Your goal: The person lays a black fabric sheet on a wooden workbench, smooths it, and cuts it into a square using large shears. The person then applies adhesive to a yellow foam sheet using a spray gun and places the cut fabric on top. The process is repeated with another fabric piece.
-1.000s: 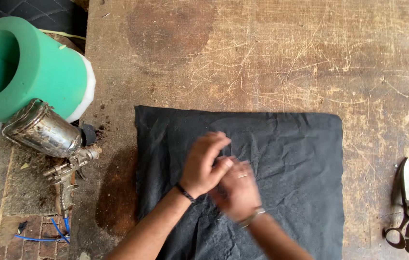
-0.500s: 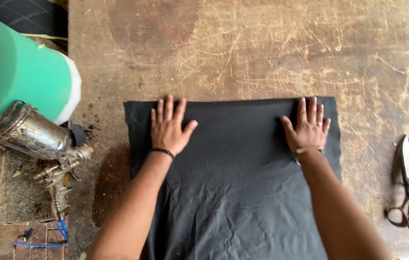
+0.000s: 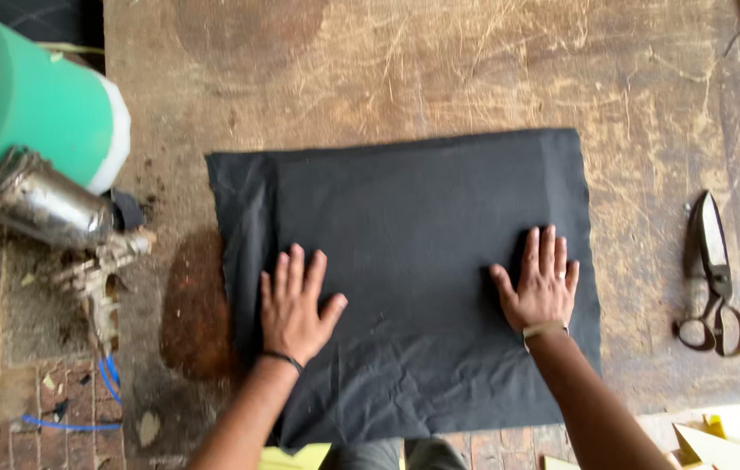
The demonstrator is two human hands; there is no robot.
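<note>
Black cloth (image 3: 405, 261) lies long side left-right; both hands (image 3: 292, 305) pressed flat, gripping nothing.

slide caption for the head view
Left hand and right hand pressed flat on a black rectangular cloth on a worn wooden workbench.

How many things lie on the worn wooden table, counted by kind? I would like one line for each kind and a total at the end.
Black cloth, under the left hand and right hand: 1
Scissors: 1
Green foam roll: 1
Metal spray gun: 1
Total: 4
</note>
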